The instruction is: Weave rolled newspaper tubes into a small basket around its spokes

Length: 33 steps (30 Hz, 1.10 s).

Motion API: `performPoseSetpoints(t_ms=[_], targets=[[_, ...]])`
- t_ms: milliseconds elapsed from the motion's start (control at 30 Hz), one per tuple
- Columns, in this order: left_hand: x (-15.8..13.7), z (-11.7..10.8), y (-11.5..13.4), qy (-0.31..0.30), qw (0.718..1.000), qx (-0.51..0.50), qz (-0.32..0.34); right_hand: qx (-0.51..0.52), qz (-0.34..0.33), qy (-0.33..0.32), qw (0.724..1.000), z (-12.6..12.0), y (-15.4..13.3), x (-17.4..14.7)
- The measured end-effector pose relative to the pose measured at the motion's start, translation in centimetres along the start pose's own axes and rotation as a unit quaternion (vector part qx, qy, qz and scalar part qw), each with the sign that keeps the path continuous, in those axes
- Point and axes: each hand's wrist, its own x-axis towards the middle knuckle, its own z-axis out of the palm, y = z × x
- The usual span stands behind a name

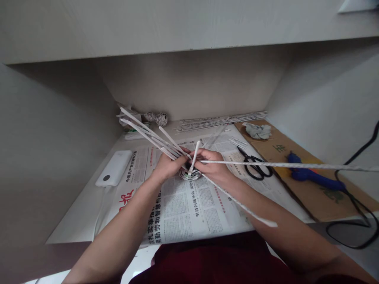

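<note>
A small round woven piece of rolled newspaper (191, 174) is between my hands, over the spread newspaper. My left hand (169, 166) is closed around its left side, where several white rolled-paper sticks (148, 136) fan out up and to the left. One stick (194, 156) stands up from the weave between the hands. My right hand (213, 162) pinches at the right side of the weave. From there a long paper strand (266, 163) runs off to the right, and a shorter strand (241, 207) slants down over my right forearm. The fingertips are partly hidden.
Newspaper (177, 213) covers the tabletop. Black-handled scissors (254, 163) lie to the right, beside cardboard (284, 181) bearing a blue glue gun (314, 175) with a black cord and a crumpled cloth (257, 131). A white power bank (114, 168) lies left; paper sticks (222, 121) lie at the back.
</note>
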Motion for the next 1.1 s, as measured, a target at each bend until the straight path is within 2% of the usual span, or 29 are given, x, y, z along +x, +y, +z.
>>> performPoseSetpoints(t_ms=[67,167,233,400,533,667,767,967,1100], targets=[[-0.1,-0.8,0.4,-0.059,0.998,-0.028,-0.003,-0.007,-0.005,0.012,1.000,0.0,0.1,0.0],[-0.2,-2.0,0.8,-0.181,0.982,-0.048,0.022,-0.010,0.002,0.039,0.999,-0.1,0.2,0.1],[-0.1,-2.3,0.8,-0.227,0.972,-0.054,0.020,-0.004,0.012,0.053,0.998,-0.1,0.3,0.2],[0.4,-2.1,-0.2,-0.200,0.977,-0.070,0.027,0.021,0.065,0.082,0.994,-0.2,0.8,0.8],[0.5,-2.2,-0.6,-0.206,0.976,-0.038,0.060,0.050,0.081,0.068,0.993,-0.5,0.8,1.2],[0.4,-2.1,-0.4,-0.229,0.973,-0.029,0.015,0.089,0.077,0.042,0.992,-0.6,0.5,1.1],[0.3,-1.6,-0.1,-0.221,0.974,-0.041,-0.006,0.096,0.078,0.022,0.992,-0.8,0.5,1.1],[0.3,-0.5,-0.9,-0.212,0.973,-0.080,0.037,0.075,0.059,0.024,0.995,-1.1,1.1,1.4],[0.6,-0.5,-1.6,-0.234,0.964,-0.101,0.075,0.075,0.063,0.035,0.995,-1.3,1.3,1.6]])
